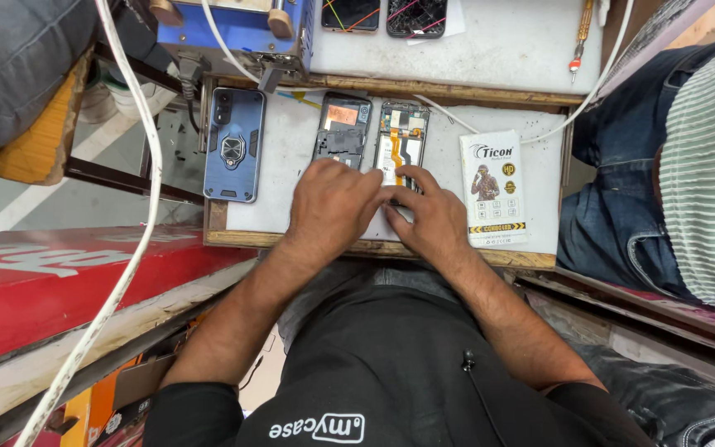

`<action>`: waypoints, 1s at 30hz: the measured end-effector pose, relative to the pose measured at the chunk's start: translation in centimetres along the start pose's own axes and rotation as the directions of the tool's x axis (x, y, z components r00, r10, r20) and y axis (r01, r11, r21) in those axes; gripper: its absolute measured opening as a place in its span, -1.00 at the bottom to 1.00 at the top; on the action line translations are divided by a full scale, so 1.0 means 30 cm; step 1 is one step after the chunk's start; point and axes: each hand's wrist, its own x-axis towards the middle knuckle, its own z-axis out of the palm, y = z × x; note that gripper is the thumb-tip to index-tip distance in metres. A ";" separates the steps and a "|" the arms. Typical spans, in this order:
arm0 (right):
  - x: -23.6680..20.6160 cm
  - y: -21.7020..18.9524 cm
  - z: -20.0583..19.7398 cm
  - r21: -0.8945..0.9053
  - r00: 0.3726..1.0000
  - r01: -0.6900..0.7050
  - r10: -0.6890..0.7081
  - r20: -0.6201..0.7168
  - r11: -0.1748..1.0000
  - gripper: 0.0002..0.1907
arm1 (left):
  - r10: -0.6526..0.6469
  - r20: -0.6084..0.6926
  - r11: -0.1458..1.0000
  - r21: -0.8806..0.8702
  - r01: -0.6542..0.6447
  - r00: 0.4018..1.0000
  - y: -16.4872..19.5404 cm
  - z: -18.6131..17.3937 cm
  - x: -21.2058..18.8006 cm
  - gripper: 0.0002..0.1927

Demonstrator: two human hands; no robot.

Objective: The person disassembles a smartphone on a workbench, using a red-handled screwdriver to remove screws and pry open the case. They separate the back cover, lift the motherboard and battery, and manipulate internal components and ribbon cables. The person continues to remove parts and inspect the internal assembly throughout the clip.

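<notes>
Nearest us, at the front edge of the small white wood-framed worktop (287,157), our left hand (334,203) and right hand (432,217) lie side by side, palms down. Their fingers (374,178) are bent and meet over the lower end of an opened black phone with a bare orange ribbon cable (399,142); we press on it, though we cannot tell whether anything is pinched. Just left of it lies a second opened black phone frame (343,128), its lower end under our left knuckles. Right of our hands rests a white flat printed packet (496,186). Further left lies a blue phone in a rugged ring-holder case (233,145).
</notes>
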 end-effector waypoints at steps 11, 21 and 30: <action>0.009 -0.016 -0.007 0.000 0.999 0.032 -0.032 0.015 1.000 -0.71 | 0.146 -0.211 0.971 -0.158 -0.181 0.966 -0.010 -0.039 0.009 -0.66; 0.030 -0.042 -0.026 -0.025 0.994 -0.026 0.029 0.102 0.999 -0.67 | 0.222 -0.125 0.955 -0.173 -0.242 0.967 -0.021 -0.048 0.018 -0.64; 0.055 -0.072 -0.036 -0.007 0.997 0.026 -0.026 0.069 1.000 -0.67 | 0.081 -0.090 0.995 -0.047 -0.086 0.993 -0.018 -0.068 0.014 -0.77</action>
